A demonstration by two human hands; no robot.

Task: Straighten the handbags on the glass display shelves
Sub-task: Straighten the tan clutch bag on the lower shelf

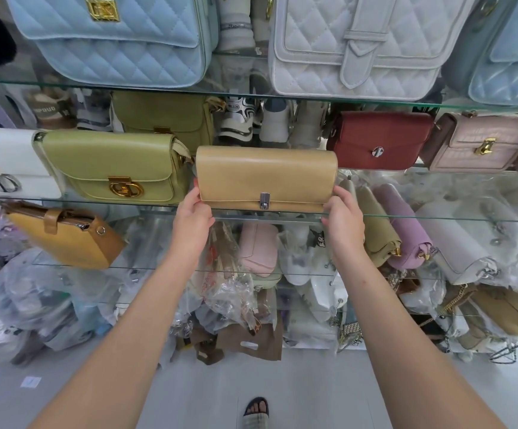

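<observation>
Two hands on one bag: left hand gripping the left end of a tan rectangular leather flap handbag with a small silver clasp, right hand clamped on the right end. Thumbs at the bag's ends, other fingers hidden behind. Bag upright and level, flap facing out, at the front edge of the middle glass shelf; resting on the glass or just lifted, cannot tell. Just beside it on the left, an olive-green leather flap bag with a round gold clasp. To the right and further back, a dark red flap bag, then a pink crocodile-textured bag. Above, a pale blue quilted bag and a white quilted buckle-strap bag. Below left, a mustard leather bag, tilted.
</observation>
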